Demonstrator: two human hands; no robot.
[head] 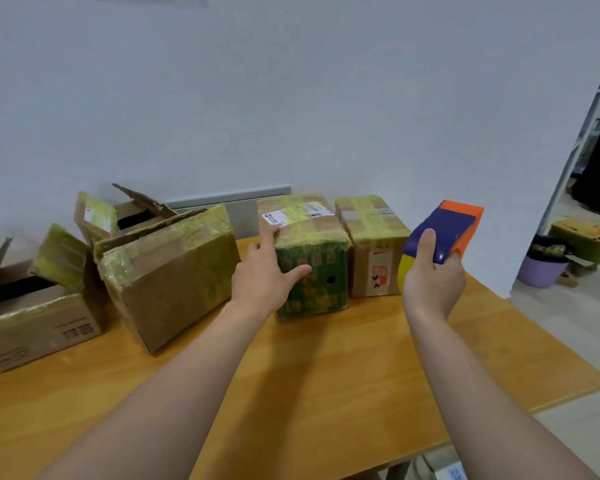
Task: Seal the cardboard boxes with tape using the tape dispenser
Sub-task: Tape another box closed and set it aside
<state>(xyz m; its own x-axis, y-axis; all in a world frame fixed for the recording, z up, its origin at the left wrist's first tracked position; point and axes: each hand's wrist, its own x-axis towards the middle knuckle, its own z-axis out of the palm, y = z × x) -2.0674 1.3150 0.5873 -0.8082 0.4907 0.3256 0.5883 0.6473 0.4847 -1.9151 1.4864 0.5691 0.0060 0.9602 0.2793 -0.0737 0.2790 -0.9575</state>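
A small green-fronted cardboard box [317,271], wrapped in yellowish tape with a white label on top, stands mid-table. My left hand [265,277] grips its left front corner, index finger on the top edge and thumb across the green face. My right hand [430,275] holds a blue and orange tape dispenser [447,233] with a yellow tape roll, raised to the right of that box. Behind the dispenser sits a taped brown box [368,237]. Left of my hands a large taped box [170,275] leans tilted.
The wooden table [326,368] ends at right, beside a doorway with a purple bucket [541,268] and a green stool [589,237]. Two open boxes, one [39,323] at far left and one [132,216] behind, stand against the white wall.
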